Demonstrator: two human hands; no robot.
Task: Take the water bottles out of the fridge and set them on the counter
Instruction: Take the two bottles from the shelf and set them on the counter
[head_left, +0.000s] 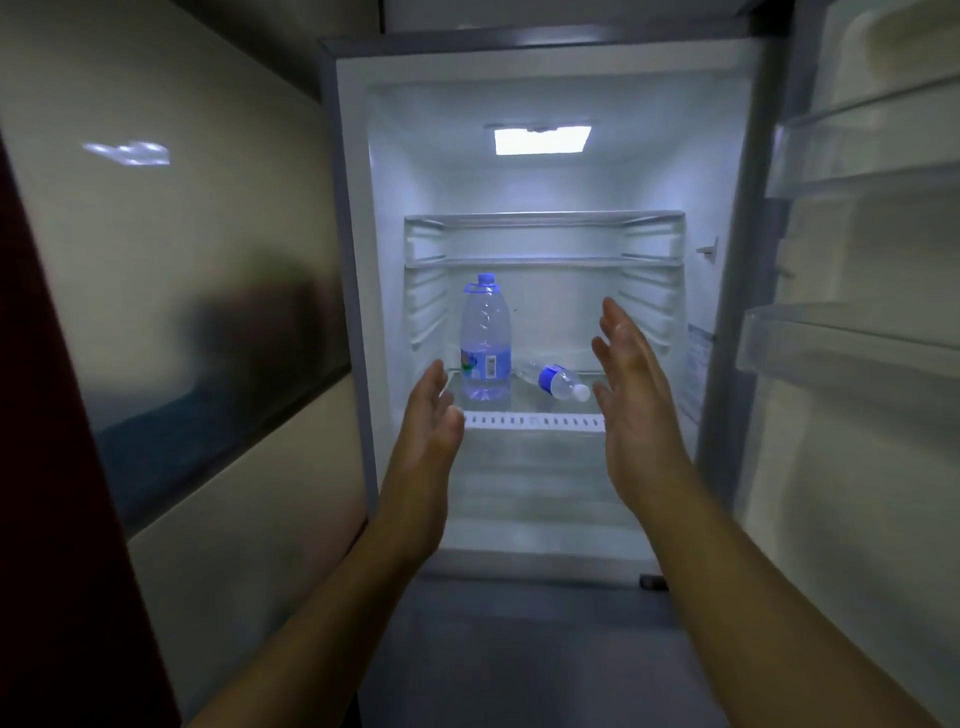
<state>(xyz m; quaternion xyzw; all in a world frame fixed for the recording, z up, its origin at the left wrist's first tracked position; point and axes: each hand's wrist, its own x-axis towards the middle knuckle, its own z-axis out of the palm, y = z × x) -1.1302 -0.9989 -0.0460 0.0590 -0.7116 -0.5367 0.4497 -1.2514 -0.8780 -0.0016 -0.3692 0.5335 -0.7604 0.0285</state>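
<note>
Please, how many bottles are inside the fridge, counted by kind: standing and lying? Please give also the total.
Standing bottle: 1, the large bottle with a blue cap, on the shelf.
Lying bottle: 1, the small bottle on its side, to the right of the large one.
Total: 2 bottles.

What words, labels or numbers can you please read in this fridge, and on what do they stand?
No text can be read.
Big bottle: its label shows a barcode patch, print too blurred.
Small bottle, lying on its side: blue label, no print legible.
Sticker on the fridge's right inner wall: print too small.
</note>
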